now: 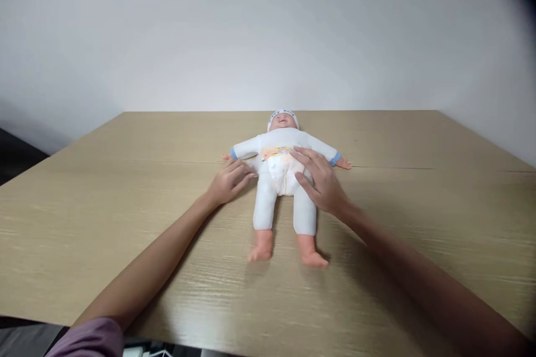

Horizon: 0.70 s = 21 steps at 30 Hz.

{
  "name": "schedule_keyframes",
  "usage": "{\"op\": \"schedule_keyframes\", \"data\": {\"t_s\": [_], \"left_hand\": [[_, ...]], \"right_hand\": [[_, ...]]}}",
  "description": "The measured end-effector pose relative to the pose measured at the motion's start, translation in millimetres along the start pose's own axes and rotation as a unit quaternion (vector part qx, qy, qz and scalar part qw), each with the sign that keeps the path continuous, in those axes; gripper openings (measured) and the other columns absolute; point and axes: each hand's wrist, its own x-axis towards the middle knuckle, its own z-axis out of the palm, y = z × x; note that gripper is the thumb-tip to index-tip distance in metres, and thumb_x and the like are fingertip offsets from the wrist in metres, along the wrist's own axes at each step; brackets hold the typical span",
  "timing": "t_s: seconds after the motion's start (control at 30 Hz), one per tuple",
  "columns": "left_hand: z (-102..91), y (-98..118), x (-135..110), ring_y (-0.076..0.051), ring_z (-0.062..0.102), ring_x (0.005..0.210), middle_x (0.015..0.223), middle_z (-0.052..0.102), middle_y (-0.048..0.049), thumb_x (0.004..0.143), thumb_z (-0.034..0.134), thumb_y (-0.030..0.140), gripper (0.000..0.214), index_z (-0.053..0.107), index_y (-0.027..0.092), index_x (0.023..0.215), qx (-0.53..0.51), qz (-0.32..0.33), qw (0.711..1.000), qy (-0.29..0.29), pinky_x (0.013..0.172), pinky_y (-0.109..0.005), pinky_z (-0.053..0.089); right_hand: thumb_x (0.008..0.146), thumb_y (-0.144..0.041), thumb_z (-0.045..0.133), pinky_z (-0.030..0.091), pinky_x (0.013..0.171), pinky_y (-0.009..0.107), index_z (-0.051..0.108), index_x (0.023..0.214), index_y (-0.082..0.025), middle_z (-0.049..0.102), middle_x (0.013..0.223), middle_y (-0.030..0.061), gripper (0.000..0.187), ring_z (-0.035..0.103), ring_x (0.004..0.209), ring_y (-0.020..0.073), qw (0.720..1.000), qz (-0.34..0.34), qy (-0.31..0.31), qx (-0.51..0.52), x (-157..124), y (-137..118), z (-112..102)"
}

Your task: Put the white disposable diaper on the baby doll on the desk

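Observation:
A baby doll (285, 139) in a white suit with blue cuffs and a cap lies on its back in the middle of a wooden table (125, 223), head away from me. A white diaper (281, 173) is around its hips. My left hand (229, 180) rests beside the doll's waist on the left, its fingers together and touching the diaper's side edge. My right hand (319, 177) lies flat over the doll's right hip and diaper, fingers stretched out.
A plain white wall stands behind the table (268, 39). The table's near edge runs across the bottom of the view, with dark floor at the far left.

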Motion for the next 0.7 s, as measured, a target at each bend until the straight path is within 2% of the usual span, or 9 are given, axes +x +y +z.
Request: {"op": "schedule_keyframes", "data": {"t_s": [0.07,0.13,0.23,0.33,0.43,0.5,0.6,0.7], "left_hand": [[0.2,-6,-7,-0.026,0.064,0.09,0.085,0.072,-0.0064,0.106,0.051,0.039,0.028,0.069,0.022,0.092,0.05,-0.025,0.998,-0.018,0.091,-0.044,0.047],[3.6,-8,-9,-0.027,0.063,0.089,0.083,0.07,-0.0066,0.107,0.047,0.04,0.031,0.066,0.022,0.09,0.075,-0.072,0.994,-0.014,0.09,-0.043,0.046],[10.2,-6,-7,-0.03,0.061,0.105,0.103,0.071,-0.0105,0.106,0.049,0.042,0.027,0.065,0.021,0.103,0.086,-0.163,0.983,0.013,0.097,-0.045,0.044],[14.1,-4,-6,-0.035,0.055,0.12,0.123,0.068,-0.0131,0.099,0.061,0.049,0.032,0.064,0.02,0.114,0.089,-0.226,0.97,-0.011,0.101,-0.048,0.042],[15.2,-7,-6,-0.037,0.053,0.127,0.129,0.068,-0.0101,0.093,0.071,0.049,0.032,0.066,0.023,0.112,0.056,-0.236,0.969,-0.04,0.102,-0.05,0.04],[15.7,-11,-5,-0.035,0.054,0.125,0.126,0.07,-0.0081,0.09,0.074,0.044,0.026,0.067,0.024,0.105,0.028,-0.241,0.97,-0.032,0.103,-0.049,0.04],[17.5,-18,-3,-0.031,0.059,0.116,0.114,0.074,-0.0061,0.09,0.073,0.037,0.017,0.065,0.023,0.096,0.008,-0.252,0.967,-0.018,0.101,-0.045,0.042],[19.7,-21,-1,-0.029,0.062,0.106,0.103,0.074,-0.005,0.091,0.071,0.033,0.015,0.064,0.022,0.099,0.009,-0.251,0.968,-0.014,0.098,-0.043,0.044]], "right_hand": [[0.107,-0.032,0.051,0.042,0.118,0.053,0.059,0.141,-0.032,0.06,0.148,0.007,0.036,0.053,0.139,0.0301,1.0,-0.018,0.007,-0.004,12,-14,-1],[0.106,-0.028,0.052,0.046,0.111,0.049,0.066,0.127,-0.03,0.067,0.133,0.0068,0.025,0.06,0.126,0.0288,0.999,-0.035,0.005,-0.009,28,-28,2],[0.103,-0.026,0.055,0.05,0.096,0.044,0.066,0.113,-0.025,0.071,0.108,0.0068,0.015,0.064,0.105,0.0275,0.999,-0.021,-0.008,-0.037,53,-41,14],[0.096,-0.029,0.065,0.047,0.083,0.041,0.063,0.102,-0.023,0.068,0.096,0.006,0.008,0.062,0.093,0.0276,0.996,0.032,-0.036,-0.081,71,-39,33],[0.09,-0.031,0.072,0.044,0.08,0.039,0.061,0.096,-0.023,0.067,0.094,0.0049,0.016,0.06,0.089,0.0268,0.991,0.062,-0.044,-0.109,75,-29,52],[0.09,-0.032,0.073,0.043,0.081,0.039,0.061,0.095,-0.023,0.068,0.095,0.0049,0.016,0.06,0.089,0.0263,0.99,0.063,-0.034,-0.119,72,-22,59],[0.091,-0.033,0.072,0.042,0.083,0.039,0.065,0.098,-0.023,0.067,0.096,0.0052,0.014,0.059,0.091,0.0264,0.99,0.051,-0.034,-0.127,67,-19,62],[0.094,-0.034,0.07,0.042,0.084,0.039,0.071,0.104,-0.025,0.065,0.096,0.0058,0.014,0.058,0.092,0.0271,0.988,0.038,-0.052,-0.143,65,-21,61]]}}
